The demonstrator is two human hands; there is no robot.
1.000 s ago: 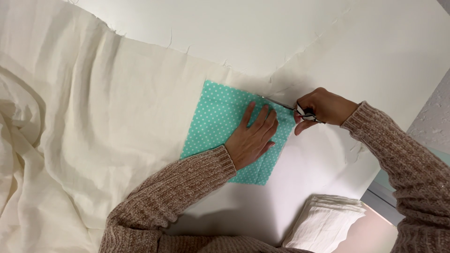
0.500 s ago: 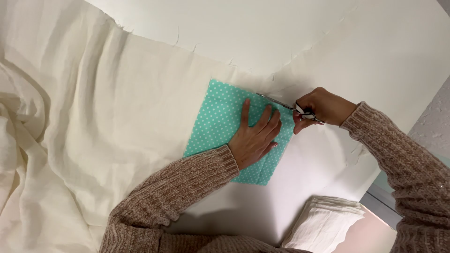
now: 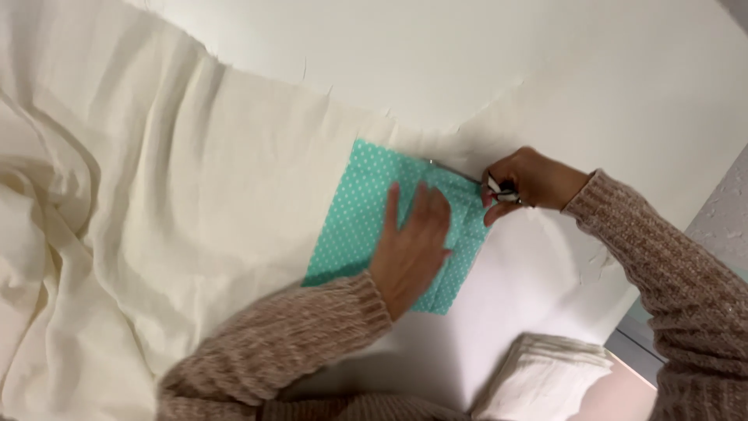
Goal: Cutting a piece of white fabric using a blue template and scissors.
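Note:
A teal square of cloth with white dots lies flat on a large cream fabric spread over a white table. My left hand presses flat on the teal square, fingers apart. My right hand grips a pair of scissors at the square's upper right edge; thin blades reach left along that edge. Both arms wear a brown knitted sweater.
The cream fabric bunches in folds at the far left. A folded stack of white cloth sits near the bottom right. Bare white table surface lies beyond the fabric. A grey floor strip shows at the right edge.
My view has shifted slightly, so the teal square sits a little further right in the frame. My left hand stays flat on it; my right hand keeps the scissors at the edge.

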